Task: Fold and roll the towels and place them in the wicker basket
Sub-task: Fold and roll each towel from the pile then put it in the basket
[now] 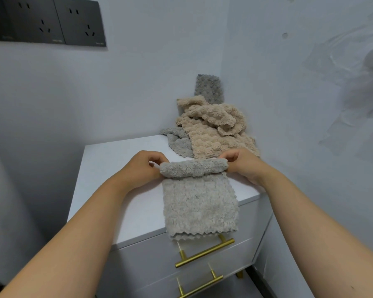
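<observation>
Two gold handles [205,253] sit on the drawer fronts of the white cabinet [108,160], nearest the camera. One light grey towel [199,203] lies flat on the cabinet top, folded to a narrow strip. Its scalloped near end hangs over the cabinet's front edge, just above the upper handle. The far end of that towel is rolled up into a short tube lying crosswise, about mid-depth on the cabinet top.

Both forearms reach in over the cabinet front. The left hand [142,168] has its fingers curled and pinches the left end of the roll. The right hand [243,164] does the same on the right end, with its thumb and fingertips closed on the fabric. Both hands rest low on the cabinet top.

Behind the roll, at the cabinet's back right corner, is a loose pile. A crumpled beige towel [213,130] sits on top, and a grey towel [177,143] pokes out from under its left side. A darker grey towel [209,89] stands up against the wall corner behind them.

Two dark wall sockets [45,20] are high on the wall, above and left of the cabinet.
</observation>
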The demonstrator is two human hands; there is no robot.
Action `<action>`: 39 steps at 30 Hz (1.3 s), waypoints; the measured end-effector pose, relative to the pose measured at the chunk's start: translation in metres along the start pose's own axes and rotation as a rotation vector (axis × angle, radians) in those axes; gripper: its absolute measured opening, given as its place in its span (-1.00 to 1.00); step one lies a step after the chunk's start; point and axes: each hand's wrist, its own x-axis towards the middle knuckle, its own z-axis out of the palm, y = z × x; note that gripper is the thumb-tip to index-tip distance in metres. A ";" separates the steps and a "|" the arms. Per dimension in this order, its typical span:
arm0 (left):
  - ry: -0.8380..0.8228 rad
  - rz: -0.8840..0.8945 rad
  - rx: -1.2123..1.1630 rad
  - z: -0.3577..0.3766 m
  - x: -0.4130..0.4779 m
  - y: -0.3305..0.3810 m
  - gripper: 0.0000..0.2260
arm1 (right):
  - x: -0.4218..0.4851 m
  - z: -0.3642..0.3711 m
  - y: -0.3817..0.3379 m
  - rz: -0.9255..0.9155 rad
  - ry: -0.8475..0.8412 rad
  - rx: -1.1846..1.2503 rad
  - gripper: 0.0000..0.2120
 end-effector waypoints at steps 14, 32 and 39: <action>-0.247 -0.095 0.190 0.000 0.003 0.022 -0.73 | -0.004 -0.006 -0.017 0.067 -0.210 -0.286 -0.70; -0.386 -0.179 0.155 -0.009 0.001 0.031 -0.85 | 0.003 -0.004 -0.032 0.159 -0.317 -0.609 -0.67; -0.007 -0.085 0.178 0.002 0.008 0.028 -0.76 | 0.009 0.007 -0.024 0.071 -0.006 -0.509 -0.54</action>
